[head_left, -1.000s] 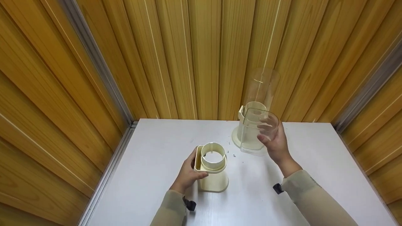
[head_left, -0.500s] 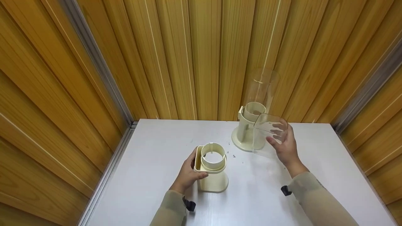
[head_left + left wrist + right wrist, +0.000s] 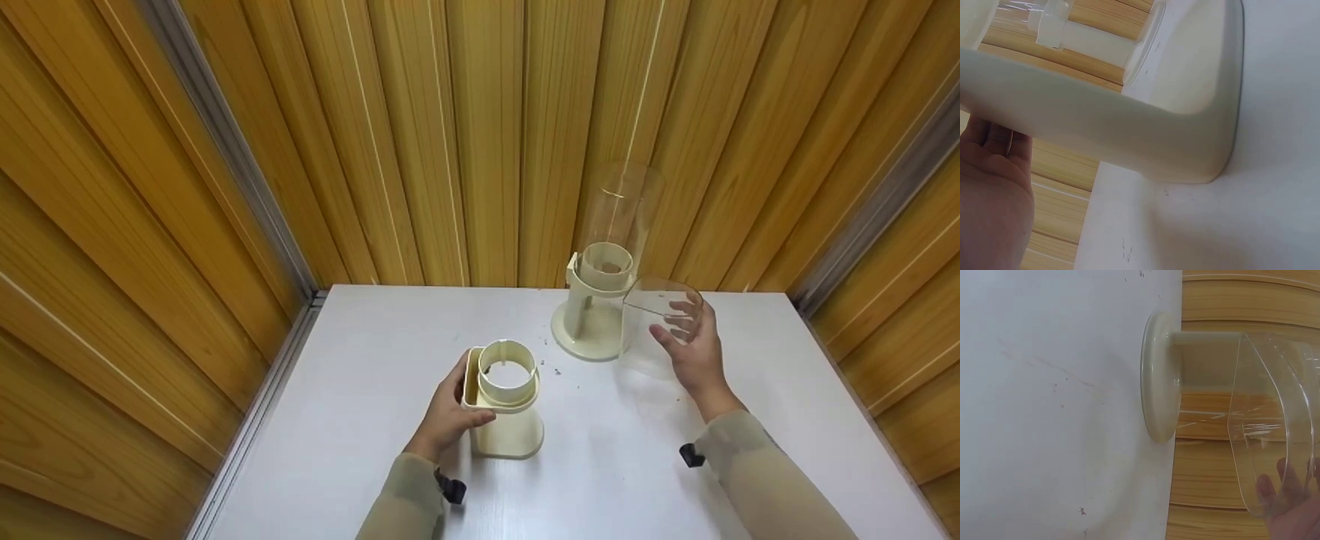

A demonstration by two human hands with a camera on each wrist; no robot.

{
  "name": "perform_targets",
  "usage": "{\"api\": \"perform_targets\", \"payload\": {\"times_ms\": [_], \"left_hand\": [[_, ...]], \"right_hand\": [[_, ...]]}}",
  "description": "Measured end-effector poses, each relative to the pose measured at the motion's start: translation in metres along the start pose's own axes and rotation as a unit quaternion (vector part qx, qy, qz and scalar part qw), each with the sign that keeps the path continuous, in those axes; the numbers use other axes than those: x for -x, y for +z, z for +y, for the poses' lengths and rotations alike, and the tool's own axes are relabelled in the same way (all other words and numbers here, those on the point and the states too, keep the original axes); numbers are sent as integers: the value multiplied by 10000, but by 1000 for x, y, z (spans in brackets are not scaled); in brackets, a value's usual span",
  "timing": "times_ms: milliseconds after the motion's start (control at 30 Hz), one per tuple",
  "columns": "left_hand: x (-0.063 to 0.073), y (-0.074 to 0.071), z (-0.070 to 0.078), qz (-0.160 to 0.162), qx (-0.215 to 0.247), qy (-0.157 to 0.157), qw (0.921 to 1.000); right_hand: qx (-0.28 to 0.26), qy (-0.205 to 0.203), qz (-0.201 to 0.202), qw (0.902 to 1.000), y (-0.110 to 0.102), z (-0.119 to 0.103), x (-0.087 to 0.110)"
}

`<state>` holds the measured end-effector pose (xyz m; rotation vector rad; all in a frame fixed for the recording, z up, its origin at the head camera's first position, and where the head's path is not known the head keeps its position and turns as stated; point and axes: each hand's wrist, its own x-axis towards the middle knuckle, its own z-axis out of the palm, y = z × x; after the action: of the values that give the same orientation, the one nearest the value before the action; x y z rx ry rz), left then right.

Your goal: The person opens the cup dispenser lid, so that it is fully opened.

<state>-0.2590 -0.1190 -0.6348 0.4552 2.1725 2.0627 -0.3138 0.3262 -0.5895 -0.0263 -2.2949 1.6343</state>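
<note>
My left hand (image 3: 442, 420) grips the upper part of a cream plastic stand (image 3: 512, 439), thumb in front and fingers behind. This stand has a round collar on top and a rounded base on the white table; in the left wrist view its smooth column (image 3: 1100, 124) crosses the picture. My right hand (image 3: 697, 360) holds a clear plastic container (image 3: 643, 322) above the table, thumb on the near side, fingers seen through its wall. In the right wrist view the container (image 3: 1261, 394) overlaps a second cream stand (image 3: 1159, 377), and the fingertips (image 3: 1265, 485) show at its lower edge.
The second stand, with a round base (image 3: 589, 346), stands at the table's back edge with a tall clear cylinder (image 3: 619, 206) rising from it. Small dark crumbs (image 3: 557, 372) dot the white table (image 3: 337, 420). Wood-patterned walls (image 3: 487, 150) enclose the back and sides.
My right hand has moved right with the clear container, away from in front of the second stand, and turned it slightly. My left hand and its stand have stayed in place.
</note>
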Motion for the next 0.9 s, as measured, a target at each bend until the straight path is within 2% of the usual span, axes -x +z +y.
{"api": "perform_targets", "payload": {"times_ms": [233,467,633,733,900], "left_hand": [[1,0,-1,11,233,-124,9997],[2,2,0,39,177,-165,9997],[2,3,0,78,161,-144,9997],[2,3,0,109,151,-157,9997],[2,3,2,64,126,-137,9998]], "right_hand": [[-18,291,153,9995,-11,12,-2],[-103,561,658,9962,-23,23,-5],[-176,700,1209,9900,-31,29,-9],[-166,919,1507,9842,-36,31,-11],[-233,1328,1734,9756,-45,33,-15]]}}
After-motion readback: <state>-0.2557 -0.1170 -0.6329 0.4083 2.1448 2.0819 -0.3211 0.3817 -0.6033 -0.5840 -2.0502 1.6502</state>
